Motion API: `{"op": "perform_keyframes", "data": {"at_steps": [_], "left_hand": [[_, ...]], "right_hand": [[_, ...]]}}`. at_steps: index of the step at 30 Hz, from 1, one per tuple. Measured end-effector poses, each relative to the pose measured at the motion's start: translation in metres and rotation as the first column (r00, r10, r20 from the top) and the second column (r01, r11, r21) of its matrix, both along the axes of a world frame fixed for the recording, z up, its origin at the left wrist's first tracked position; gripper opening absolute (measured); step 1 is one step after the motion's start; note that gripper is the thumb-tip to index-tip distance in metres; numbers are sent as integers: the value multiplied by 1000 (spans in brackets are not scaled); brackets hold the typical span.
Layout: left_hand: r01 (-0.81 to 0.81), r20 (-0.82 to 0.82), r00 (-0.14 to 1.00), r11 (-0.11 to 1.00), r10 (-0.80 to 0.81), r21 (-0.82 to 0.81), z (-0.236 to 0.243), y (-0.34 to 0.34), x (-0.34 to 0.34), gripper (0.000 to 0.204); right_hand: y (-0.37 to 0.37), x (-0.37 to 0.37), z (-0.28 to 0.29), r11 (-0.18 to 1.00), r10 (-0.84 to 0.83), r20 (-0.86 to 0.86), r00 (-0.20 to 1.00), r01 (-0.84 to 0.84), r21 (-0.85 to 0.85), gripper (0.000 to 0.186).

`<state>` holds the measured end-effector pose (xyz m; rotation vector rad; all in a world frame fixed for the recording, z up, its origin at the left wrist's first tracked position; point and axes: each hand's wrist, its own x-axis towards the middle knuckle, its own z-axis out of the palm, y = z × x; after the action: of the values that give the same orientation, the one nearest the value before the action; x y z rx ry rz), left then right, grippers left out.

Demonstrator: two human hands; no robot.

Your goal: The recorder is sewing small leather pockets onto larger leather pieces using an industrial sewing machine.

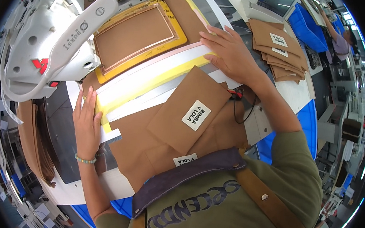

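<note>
Both my hands rest on a flat sewing template (144, 78), a white and clear sheet with yellow and pink tape strips. At its left end lies my left hand (88, 118), fingers stretched along the edge. My right hand (228, 53) is spread over the right end, fingertips toward the far side. Beyond them, a yellow-bordered frame (180, 34) with a rectangular opening lies over brown fabric (133, 36). Nearer me sits a brown fabric piece (174, 109) with a white printed label, on top of more brown pieces (132, 131).
A white sewing machine head (34, 48) with a lamp (85, 26) stands at the left. Brown labelled pieces (280, 46) are stacked at the right, near a blue bin (308, 27). Brown fabric (34, 141) hangs at the left edge. Another person (342, 42) is at the far right.
</note>
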<state>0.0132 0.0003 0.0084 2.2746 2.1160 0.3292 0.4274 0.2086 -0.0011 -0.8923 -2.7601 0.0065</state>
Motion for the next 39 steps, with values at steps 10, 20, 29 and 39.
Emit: {"op": "perform_keyframes", "data": {"at_steps": [10,20,29,39], "left_hand": [[-130,28,991,938,128,320,-10,-5,-16,52],[-166,-8,986,985,167,46,-14,-8,-15,57],[-183,117,978,977,170,107,-14,-6,-12,57],[-115,0,993,987,116,111,-15,-8,-18,59]], "right_hand": [[-3,-7,3,998,-55,-44,998,56,28,49],[-5,-6,5,999,-43,19,999,43,11,50],[-3,-5,3,999,-42,-8,999,42,-5,51],[-2,-5,0,999,-36,11,999,36,10,51]]}}
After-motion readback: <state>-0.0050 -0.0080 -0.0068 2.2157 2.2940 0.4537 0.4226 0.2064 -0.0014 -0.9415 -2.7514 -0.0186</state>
